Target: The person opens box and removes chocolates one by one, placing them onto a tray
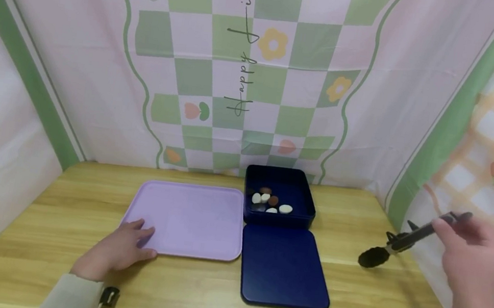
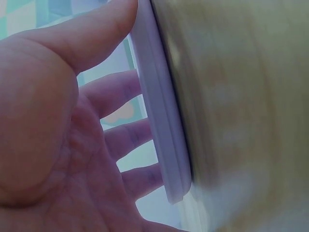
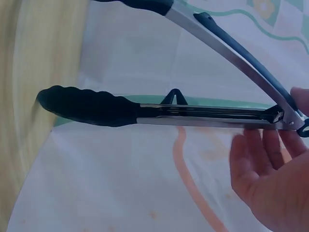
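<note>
Over the table's right side, my right hand (image 1: 476, 264) grips a pair of tongs (image 1: 419, 234) near the hinge end. In the right wrist view the arms of the tongs (image 3: 203, 116) are spread apart, with a black scalloped end pointing left and nothing between the arms. My left hand (image 1: 122, 247) rests with spread fingers on the front left corner of a lilac tray (image 1: 199, 220). The left wrist view shows the thumb and fingertips at the tray's rim (image 2: 161, 111).
Right of the tray stands a dark blue box (image 1: 278, 220) holding several white, brown and dark pebble-like pieces (image 1: 285, 209). A flat dark blue lid (image 1: 283, 269) lies before it. Printed cloth (image 1: 273, 90) hangs around the wooden table (image 1: 193, 291).
</note>
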Tool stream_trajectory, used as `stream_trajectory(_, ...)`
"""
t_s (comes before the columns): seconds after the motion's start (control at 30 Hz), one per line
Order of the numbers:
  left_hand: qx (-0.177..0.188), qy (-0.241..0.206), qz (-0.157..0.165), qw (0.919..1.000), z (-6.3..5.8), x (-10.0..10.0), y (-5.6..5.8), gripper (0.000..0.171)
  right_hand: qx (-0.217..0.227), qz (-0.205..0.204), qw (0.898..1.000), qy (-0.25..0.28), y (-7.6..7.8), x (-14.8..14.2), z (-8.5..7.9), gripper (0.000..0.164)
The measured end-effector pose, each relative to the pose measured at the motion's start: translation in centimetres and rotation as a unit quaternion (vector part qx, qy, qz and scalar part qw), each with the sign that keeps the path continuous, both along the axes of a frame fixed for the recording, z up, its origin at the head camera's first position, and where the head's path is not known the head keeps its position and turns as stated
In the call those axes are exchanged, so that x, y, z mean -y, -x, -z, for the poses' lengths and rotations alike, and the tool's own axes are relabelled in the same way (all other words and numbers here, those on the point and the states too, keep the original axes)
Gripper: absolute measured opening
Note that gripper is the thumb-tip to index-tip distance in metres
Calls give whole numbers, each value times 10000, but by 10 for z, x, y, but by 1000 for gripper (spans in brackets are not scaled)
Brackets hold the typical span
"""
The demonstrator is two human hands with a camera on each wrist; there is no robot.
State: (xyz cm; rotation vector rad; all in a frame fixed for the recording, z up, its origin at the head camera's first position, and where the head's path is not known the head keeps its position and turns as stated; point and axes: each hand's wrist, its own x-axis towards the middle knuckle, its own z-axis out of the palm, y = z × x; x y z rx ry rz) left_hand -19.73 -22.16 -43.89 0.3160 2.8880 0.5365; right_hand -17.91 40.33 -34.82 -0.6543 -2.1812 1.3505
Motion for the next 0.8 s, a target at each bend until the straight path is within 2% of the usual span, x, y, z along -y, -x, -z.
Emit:
stream_trajectory(0.07, -11, 15, 5, 10000, -1, 0, 0, 71, 207, -357, 9976, -551, 2, 2, 1, 55)
stream_trajectory(0.17, -13, 15, -4, 10000, -2, 0, -1, 70, 489, -1068, 9834, -1380, 5, 4, 6, 81)
stream_trajectory(0.27, -2, 4, -19, 10000, -3, -1, -1, 71, 547, -1675, 9702, -1661, 9, 3, 12, 94)
stream_trajectory(0.33, 17, -4, -33, 10000, -3, -2, -1, 71, 532, -1890, 9645, -1768, 11, 1, 16, 98)
stream_trajectory(0.53, 54, 2, -60, 10000, -3, -1, -1, 70, 524, -2076, 9582, -1898, 17, -2, 23, 102)
stream_trajectory(0.8, -14, -2, -29, 10000, -1, 1, -1, 71, 384, -1649, 9709, -1695, 16, -3, 26, 99)
